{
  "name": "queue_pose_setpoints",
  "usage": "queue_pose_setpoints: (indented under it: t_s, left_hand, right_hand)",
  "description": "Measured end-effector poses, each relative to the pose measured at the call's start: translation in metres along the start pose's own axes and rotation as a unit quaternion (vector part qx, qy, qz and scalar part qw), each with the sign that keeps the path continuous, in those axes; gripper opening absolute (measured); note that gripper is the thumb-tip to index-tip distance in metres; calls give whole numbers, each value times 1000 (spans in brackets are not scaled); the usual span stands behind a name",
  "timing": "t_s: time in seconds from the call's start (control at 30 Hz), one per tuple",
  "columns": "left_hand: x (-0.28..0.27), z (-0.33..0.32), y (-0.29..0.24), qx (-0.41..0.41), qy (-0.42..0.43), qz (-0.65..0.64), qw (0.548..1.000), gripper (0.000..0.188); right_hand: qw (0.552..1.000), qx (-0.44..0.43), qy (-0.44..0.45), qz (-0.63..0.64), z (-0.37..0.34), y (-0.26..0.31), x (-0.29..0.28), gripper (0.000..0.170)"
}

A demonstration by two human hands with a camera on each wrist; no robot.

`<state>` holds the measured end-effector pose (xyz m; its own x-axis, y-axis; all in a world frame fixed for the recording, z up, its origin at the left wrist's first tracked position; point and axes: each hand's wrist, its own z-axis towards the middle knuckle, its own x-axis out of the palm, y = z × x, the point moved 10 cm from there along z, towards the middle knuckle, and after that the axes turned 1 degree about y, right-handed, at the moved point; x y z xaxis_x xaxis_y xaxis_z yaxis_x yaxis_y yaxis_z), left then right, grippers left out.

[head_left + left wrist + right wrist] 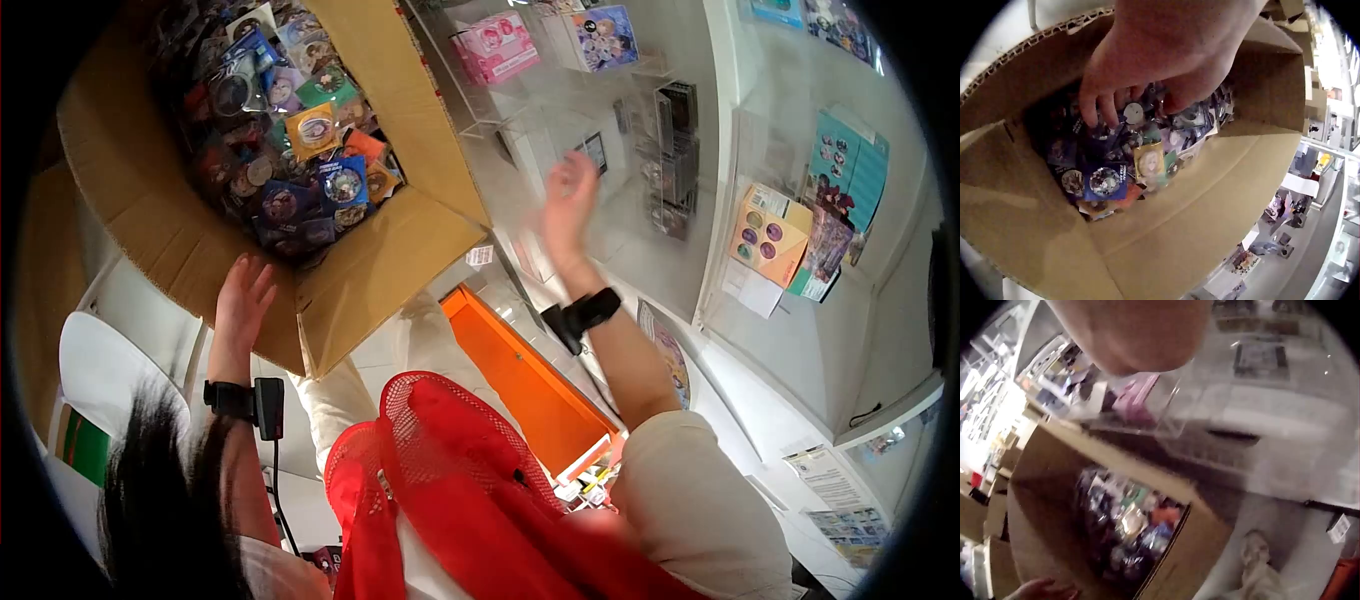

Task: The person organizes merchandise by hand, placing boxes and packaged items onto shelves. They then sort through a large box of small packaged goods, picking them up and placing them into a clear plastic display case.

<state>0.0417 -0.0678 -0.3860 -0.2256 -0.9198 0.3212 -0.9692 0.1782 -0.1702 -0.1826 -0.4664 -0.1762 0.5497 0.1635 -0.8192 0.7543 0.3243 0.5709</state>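
Observation:
A large open cardboard box [395, 265] holds a heap of round badges in clear wrappers, among them a yellow-backed badge [314, 132] and a blue-backed badge [343, 182]. My left hand [243, 305] lies at the near side of the box, fingers loosely extended; from the left wrist, the hand [1166, 50] overlaps the pile, with no badge showing in its grasp. Off to the right of the box, my right hand [568, 210] is raised in front of the clear display case, fingers relaxed and holding nothing. Only its blurred near part shows from the right wrist.
Along the right runs a clear display case [690, 275] with a pink box [496, 47] and small goods inside. An orange panel [530, 375] stands low behind the box. At left is a white chair [120, 365]. A cable hangs from the left wrist camera [268, 408].

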Motion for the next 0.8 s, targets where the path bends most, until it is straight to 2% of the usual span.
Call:
queue_pose_setpoints:
  t_s: [0.03,0.1,0.13,0.2,0.3,0.37,0.43,0.5,0.53,0.57,0.63,0.7,0.77,0.8]
  left_hand:
    - [3,1,0,-3,0,6,1000,54]
    - [14,2,-2,2,0,27,1000,55]
    - [20,1,-3,6,-1,38,999,56]
    - [33,2,-4,9,16,43,999,55]
    - [55,1,-7,16,38,60,997,54]
    - [68,2,-9,19,48,71,996,53]
    - [79,4,-10,21,54,78,995,53]
    - [91,4,-9,15,64,79,995,51]
    - [98,4,-9,13,69,78,994,51]
    - [107,3,-10,19,81,92,992,51]
    - [130,-5,-14,31,102,121,987,51]
    - [165,-20,-19,62,139,168,974,52]
    - [200,-35,-22,95,180,198,959,53]
    - [217,-43,-22,112,203,203,951,54]
  right_hand:
    - [998,10,-39,-41,20,-31,-20,28]
    - [977,127,-54,-165,55,-117,-42,34]
    - [959,242,-24,-142,67,-169,-41,40]
    - [883,459,39,-86,62,-245,-31,53]
    - [884,375,261,103,62,-253,23,54]
    - [844,504,160,87,54,-281,19,56]
    - [825,560,35,74,44,-269,5,56]
    - [832,541,-110,64,44,-216,-26,54]
    - [873,442,-131,162,58,-196,-29,54]
    - [901,326,-216,187,61,-169,-46,52]
    - [921,155,-282,219,58,-105,-64,36]
    - [951,112,-206,202,46,-43,-55,28]
    - [935,152,-72,311,23,-1,-6,23]
    - [926,160,32,340,12,21,26,23]
